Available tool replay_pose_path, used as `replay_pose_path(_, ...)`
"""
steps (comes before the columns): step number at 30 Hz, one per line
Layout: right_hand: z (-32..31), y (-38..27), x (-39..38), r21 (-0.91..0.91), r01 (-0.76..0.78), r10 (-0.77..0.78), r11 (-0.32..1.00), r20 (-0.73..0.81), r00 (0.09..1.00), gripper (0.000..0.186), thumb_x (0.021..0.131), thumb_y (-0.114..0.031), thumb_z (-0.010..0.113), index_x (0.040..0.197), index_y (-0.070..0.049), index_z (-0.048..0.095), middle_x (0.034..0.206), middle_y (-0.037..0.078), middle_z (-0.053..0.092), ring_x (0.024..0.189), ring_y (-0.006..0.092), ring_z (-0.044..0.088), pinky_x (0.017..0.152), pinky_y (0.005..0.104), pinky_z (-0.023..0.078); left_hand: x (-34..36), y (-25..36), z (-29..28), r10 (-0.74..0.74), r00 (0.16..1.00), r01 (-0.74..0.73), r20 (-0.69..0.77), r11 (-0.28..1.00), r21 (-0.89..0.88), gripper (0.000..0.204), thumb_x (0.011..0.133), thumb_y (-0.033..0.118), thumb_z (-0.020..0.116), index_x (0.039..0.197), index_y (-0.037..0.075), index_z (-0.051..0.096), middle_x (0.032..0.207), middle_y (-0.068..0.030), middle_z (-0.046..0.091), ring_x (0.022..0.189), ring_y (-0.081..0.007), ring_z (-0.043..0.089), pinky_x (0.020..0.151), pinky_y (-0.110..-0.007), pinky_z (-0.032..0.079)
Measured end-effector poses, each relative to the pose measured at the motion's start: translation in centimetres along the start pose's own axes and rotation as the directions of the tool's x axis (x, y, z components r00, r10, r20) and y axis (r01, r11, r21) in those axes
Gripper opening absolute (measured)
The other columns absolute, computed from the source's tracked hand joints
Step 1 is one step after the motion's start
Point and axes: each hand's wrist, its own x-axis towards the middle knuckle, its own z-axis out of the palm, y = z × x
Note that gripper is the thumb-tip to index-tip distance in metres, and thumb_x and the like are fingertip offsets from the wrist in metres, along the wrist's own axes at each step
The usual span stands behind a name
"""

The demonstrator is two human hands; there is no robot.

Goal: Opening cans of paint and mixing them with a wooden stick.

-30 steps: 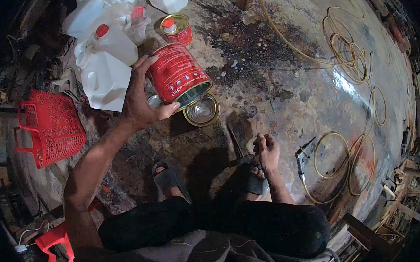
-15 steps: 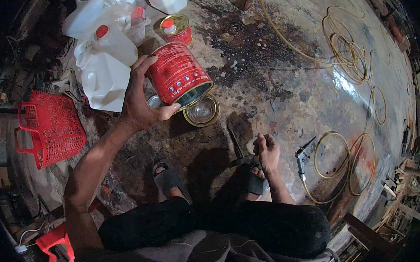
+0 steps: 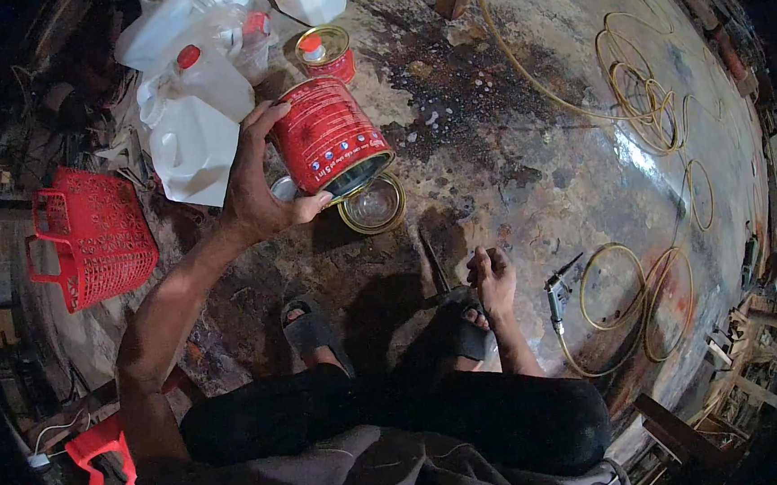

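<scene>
My left hand (image 3: 258, 184) is wrapped round a red metal can (image 3: 328, 131), thumb at its rim. The can is tilted, its open dark mouth facing down and right. Just under that mouth, a round gold-rimmed container (image 3: 372, 205) stands on the floor, partly hidden by the can. Whether anything flows from the can I cannot see. My right hand (image 3: 496, 280) hangs over my right foot, its fingers loosely curled in, with nothing visible in them. A thin dark tool (image 3: 434, 262) lies on the floor to its left.
White plastic jugs (image 3: 197, 148) and a smaller red can (image 3: 330, 55) stand beyond the left hand. At left is a red plastic basket (image 3: 104, 235); a red-handled saw (image 3: 106, 478) is lower left. An air blow gun (image 3: 557, 301) and its coiled yellow hose (image 3: 596, 372) lie right.
</scene>
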Motion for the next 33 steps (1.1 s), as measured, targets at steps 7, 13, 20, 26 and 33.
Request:
replay_pose_path(7, -0.1, 0.3, 0.2, -0.044, -0.031, 0.031, 0.999, -0.002, 1.0, 0.033, 0.099, -0.032, 0.059, 0.082, -0.004, 0.056, 0.07, 0.003, 0.061, 0.057, 0.0102, 0.056, 0.052, 0.0261, 0.045, -0.1, -0.1, 0.0, -0.009, 1.0, 0.009, -0.006, 1.0, 0.003, 0.106, 0.055, 0.028, 0.087, 0.143, 0.005, 0.033, 0.14, -0.0214, 0.039, 0.13, -0.0363, 0.042, 0.111, -0.045, 0.035)
replay_pose_path(13, -0.1, 0.9, 0.3, -0.024, -0.024, 0.024, 0.999, -0.002, 1.0, 0.033, 0.098, -0.032, 0.059, 0.081, -0.004, 0.056, 0.07, 0.004, 0.061, 0.058, 0.0102, 0.055, 0.053, 0.0269, 0.045, 0.0, 0.0, 0.1, -0.011, 1.0, 0.011, -0.006, 0.998, -0.059, 0.105, 0.055, 0.028, 0.087, 0.143, 0.005, 0.033, 0.139, -0.0216, 0.039, 0.129, -0.0349, 0.044, 0.11, -0.043, 0.036)
replay_pose_path(20, -0.1, 0.3, 0.1, -0.095, -0.045, 0.044, 0.994, -0.011, 0.999, 0.033, 0.099, -0.031, 0.059, 0.08, -0.003, 0.058, 0.07, 0.004, 0.061, 0.057, 0.0104, 0.055, 0.053, 0.0269, 0.045, -0.2, -0.1, 0.1, -0.051, 0.999, 0.05, -0.002, 0.996, -0.07, 0.102, 0.058, 0.027, 0.085, 0.143, 0.004, 0.033, 0.138, -0.0203, 0.041, 0.128, -0.0336, 0.044, 0.11, -0.043, 0.036)
replay_pose_path(26, 0.1, -0.4, -0.1, -0.033, -0.062, 0.062, 0.998, 0.0, 0.998, 0.033, 0.098, -0.031, 0.06, 0.082, -0.002, 0.058, 0.072, 0.004, 0.062, 0.058, 0.0105, 0.055, 0.055, 0.0271, 0.047, -0.3, -0.2, 0.1, -0.152, 0.988, 0.155, 0.031, 0.974, -0.164, 0.101, 0.062, 0.028, 0.084, 0.144, 0.004, 0.031, 0.137, -0.0171, 0.042, 0.127, -0.0302, 0.045, 0.109, -0.043, 0.037)
replay_pose_path(33, 0.1, -0.3, -0.1, -0.031, -0.073, 0.073, 0.997, 0.012, 0.997, 0.032, 0.098, -0.031, 0.059, 0.084, -0.002, 0.059, 0.074, 0.005, 0.064, 0.06, 0.0115, 0.057, 0.056, 0.0273, 0.047, -0.4, 0.0, 0.1, -0.382, 0.92, 0.387, 0.093, 0.839, -0.382, 0.096, 0.069, 0.035, 0.08, 0.146, 0.007, 0.03, 0.136, -0.0123, 0.044, 0.125, -0.026, 0.047, 0.107, -0.044, 0.038)
